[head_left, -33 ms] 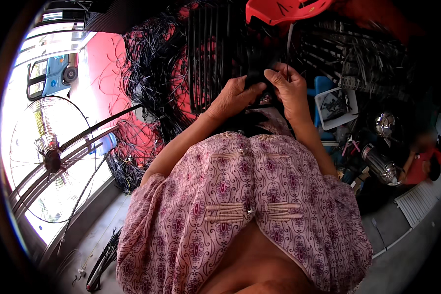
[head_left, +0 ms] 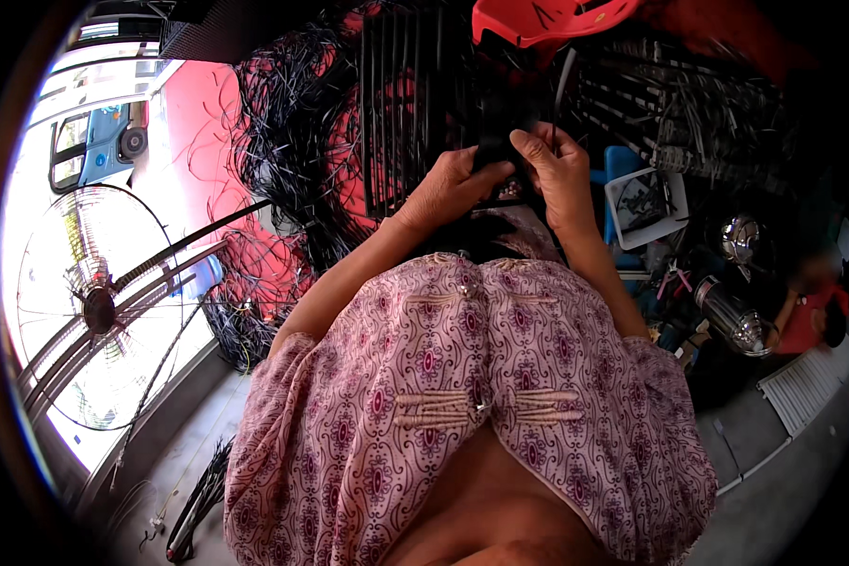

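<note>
In front of my body, both hands meet at a black piece (head_left: 493, 141) whose shape is lost in shadow. My left hand (head_left: 451, 187) is closed round its near left side, thumb pointing right. My right hand (head_left: 558, 170) is closed in a pinch just to the right, thumb and forefinger together. From its fingers a thin, flat strip (head_left: 564, 80) rises, catching light along its length. A frame of black parallel bars (head_left: 404, 113) stands just beyond my left hand.
A tangle of black strips (head_left: 288, 123) lies on red ground at the left. A wire-caged fan (head_left: 99, 309) stands further left. On the right are a white tray (head_left: 632, 234), a blue stool (head_left: 621, 162) and a shiny metal flask (head_left: 734, 316). A red chair (head_left: 552, 21) is at the top; another person (head_left: 811, 316) sits far right.
The strip above my right hand has bowed slightly and leans a little more to the right. Both hands keep nearly the same place and grip.
</note>
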